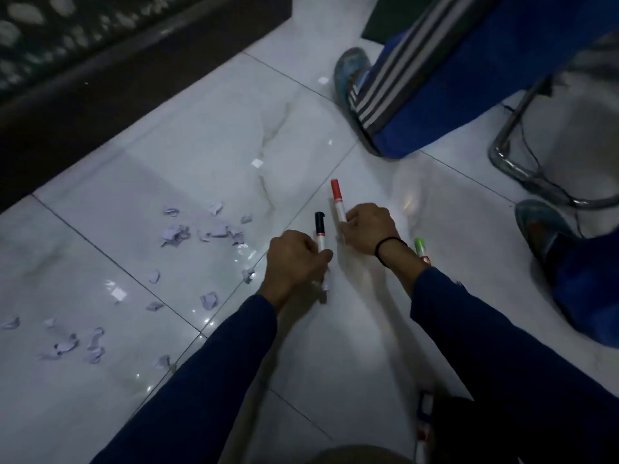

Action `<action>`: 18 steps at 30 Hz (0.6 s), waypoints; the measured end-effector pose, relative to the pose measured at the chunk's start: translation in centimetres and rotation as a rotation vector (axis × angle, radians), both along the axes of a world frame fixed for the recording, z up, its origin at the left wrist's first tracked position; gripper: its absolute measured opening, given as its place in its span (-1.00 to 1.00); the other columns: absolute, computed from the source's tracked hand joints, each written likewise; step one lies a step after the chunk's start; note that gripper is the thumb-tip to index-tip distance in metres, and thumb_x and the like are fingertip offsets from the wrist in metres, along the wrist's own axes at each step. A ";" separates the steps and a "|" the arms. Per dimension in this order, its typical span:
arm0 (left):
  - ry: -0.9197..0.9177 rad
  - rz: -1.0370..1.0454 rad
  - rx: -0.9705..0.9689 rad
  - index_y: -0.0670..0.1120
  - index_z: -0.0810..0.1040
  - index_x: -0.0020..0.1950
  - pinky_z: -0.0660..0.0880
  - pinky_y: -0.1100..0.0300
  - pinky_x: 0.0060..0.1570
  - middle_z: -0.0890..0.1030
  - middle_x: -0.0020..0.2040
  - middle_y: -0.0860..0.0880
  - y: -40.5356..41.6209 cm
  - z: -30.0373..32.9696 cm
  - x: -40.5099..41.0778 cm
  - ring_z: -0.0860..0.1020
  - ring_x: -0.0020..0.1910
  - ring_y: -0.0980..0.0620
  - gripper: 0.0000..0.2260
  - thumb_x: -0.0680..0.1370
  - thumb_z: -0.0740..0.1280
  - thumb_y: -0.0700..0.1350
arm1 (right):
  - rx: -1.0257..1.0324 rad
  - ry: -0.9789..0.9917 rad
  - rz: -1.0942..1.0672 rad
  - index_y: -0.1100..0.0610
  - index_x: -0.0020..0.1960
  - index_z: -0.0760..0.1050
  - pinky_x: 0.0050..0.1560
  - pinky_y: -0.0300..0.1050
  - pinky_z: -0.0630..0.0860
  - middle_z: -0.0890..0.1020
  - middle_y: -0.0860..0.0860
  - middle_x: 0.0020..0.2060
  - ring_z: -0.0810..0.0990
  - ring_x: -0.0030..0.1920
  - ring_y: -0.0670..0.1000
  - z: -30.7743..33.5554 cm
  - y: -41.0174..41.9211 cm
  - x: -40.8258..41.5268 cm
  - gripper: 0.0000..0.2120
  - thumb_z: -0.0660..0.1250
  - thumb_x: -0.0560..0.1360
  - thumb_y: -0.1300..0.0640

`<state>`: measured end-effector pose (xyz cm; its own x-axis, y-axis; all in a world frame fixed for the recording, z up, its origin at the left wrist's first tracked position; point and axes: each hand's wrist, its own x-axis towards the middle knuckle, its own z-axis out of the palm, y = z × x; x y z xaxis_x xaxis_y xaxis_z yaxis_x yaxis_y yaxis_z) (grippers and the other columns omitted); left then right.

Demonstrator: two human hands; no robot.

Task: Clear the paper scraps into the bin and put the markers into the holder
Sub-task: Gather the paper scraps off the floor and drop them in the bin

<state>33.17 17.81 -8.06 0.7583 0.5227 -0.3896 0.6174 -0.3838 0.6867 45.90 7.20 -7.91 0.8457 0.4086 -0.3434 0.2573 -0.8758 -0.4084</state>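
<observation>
My left hand (294,259) is closed around a white marker with a black cap (320,229), cap pointing away from me. My right hand (368,231) grips a white marker with a red cap (337,199), also cap forward. A green-capped marker (420,247) lies on the floor just right of my right wrist. Another marker (424,416) lies blurred near the bottom edge under my right arm. Several crumpled pale paper scraps (207,231) are scattered on the white floor tiles to the left, with more of these scraps (72,344) at the lower left. No bin or holder is in view.
A seated person's legs in blue trousers (469,78) and shoes (351,72) occupy the upper right, beside a metal chair base (516,162). A dark carpet and ledge (100,78) border the tiles at the upper left.
</observation>
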 end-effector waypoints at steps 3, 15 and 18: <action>0.012 -0.127 0.040 -0.12 0.71 -0.12 0.55 0.24 -0.22 0.71 -0.19 -0.04 -3.2 -0.5 0.2 0.64 -0.26 0.05 -0.75 0.48 0.53 0.07 | -0.137 0.033 -0.037 0.18 -0.16 0.64 -0.21 -0.16 0.59 0.67 0.07 -0.30 0.66 -0.27 0.06 -0.1 -4.7 -1.9 -0.77 0.39 0.44 0.01; 0.056 -0.142 0.043 -0.13 0.66 -0.09 0.55 0.20 -0.29 0.68 -0.19 -0.06 -8.6 -2.4 -4.7 0.65 -0.24 0.00 -0.67 0.41 0.57 0.11 | -0.335 0.103 -0.151 0.15 -0.01 0.63 -0.36 -0.22 0.45 0.67 0.08 -0.16 0.63 -0.20 0.06 0.0 -13.1 -8.6 -0.55 0.43 0.36 -0.23; 0.041 -0.142 0.047 -0.15 0.64 -0.13 0.43 0.25 -0.40 0.64 -0.24 -0.03 -8.0 -1.9 -5.7 0.58 -0.30 0.03 -0.69 0.45 0.54 0.09 | -0.246 -0.022 -0.186 0.13 0.13 0.55 0.00 -0.05 0.60 0.63 0.16 0.05 0.64 0.00 0.15 1.1 -12.4 -9.1 -0.53 0.44 0.40 -0.19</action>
<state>27.43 9.85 -9.96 0.8100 0.4294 -0.3994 0.5815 -0.5002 0.6416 36.78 -5.19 -6.83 0.9065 0.1530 -0.3936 0.0896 -0.9805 -0.1748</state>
